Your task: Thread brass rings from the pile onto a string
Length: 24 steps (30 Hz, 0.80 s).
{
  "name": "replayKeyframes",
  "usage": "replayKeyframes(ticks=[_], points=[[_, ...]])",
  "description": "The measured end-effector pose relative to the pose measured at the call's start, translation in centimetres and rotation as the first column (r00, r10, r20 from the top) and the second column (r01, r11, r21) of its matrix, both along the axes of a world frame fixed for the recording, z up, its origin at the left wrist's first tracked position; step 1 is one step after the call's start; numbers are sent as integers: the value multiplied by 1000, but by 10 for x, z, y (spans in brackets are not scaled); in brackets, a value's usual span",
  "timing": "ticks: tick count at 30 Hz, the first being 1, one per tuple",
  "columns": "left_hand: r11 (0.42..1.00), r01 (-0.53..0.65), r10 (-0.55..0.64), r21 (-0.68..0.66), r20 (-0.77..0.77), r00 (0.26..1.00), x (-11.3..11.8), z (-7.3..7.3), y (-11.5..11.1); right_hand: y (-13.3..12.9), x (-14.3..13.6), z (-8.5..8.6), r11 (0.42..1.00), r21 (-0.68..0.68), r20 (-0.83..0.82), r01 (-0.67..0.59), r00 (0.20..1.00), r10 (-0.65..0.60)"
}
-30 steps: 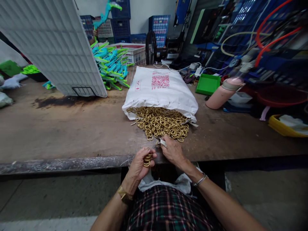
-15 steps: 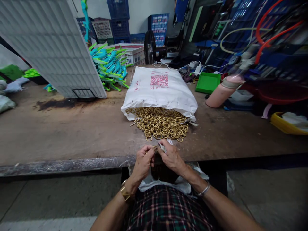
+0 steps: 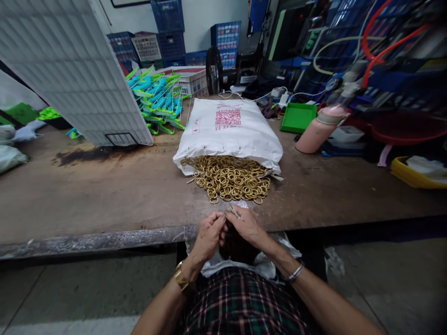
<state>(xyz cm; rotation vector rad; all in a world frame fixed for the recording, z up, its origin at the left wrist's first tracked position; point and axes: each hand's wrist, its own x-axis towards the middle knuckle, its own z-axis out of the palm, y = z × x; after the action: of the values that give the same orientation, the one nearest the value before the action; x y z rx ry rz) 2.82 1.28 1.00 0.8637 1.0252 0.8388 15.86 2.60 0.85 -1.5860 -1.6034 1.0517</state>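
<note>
My left hand [image 3: 210, 232] is closed at the table's front edge, its fingertips pinched; what they grip is too small and hidden to name. Close beside it, my right hand [image 3: 247, 226] is closed round a small pale tool [image 3: 234, 212] with a thin tip. The fingertips of both hands almost meet. Just beyond them, a heap of brass-coloured rings [image 3: 232, 179] spills from the mouth of a white sack [image 3: 228, 132] with red print, which lies on the brown table [image 3: 139, 200].
A grey ribbed panel [image 3: 80, 79] stands at the left, with green and blue plastic pieces [image 3: 159, 100] behind it. To the right are a green tray [image 3: 298, 118], a pink bottle [image 3: 319, 130] and a yellow basin [image 3: 415, 174].
The ring that showed between my fingertips is now hidden from view. My right hand's tool lies at a slightly different angle. The view has shifted slightly.
</note>
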Motion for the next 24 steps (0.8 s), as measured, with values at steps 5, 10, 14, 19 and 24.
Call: replayKeyframes(ticks=[5,10,14,19,24], points=[[999,-3,5,-36,44,999,1,1,-2,-1,1,-2,999,2,-53,-34,998,34],[998,-19,25,-58,93,995,2,1,-6,-2,3,-1,999,-23,-93,-26,995,24],[998,-21,31,-67,149,988,4,-1,-9,-3,7,0,998,-18,-142,-58,988,55],[996,-21,35,-89,157,987,7,0,-11,-4,10,-1,998,-12,-160,-68,985,65],[996,-52,63,-79,147,987,9,3,-10,-3,13,-6,999,46,22,2,1000,-3]])
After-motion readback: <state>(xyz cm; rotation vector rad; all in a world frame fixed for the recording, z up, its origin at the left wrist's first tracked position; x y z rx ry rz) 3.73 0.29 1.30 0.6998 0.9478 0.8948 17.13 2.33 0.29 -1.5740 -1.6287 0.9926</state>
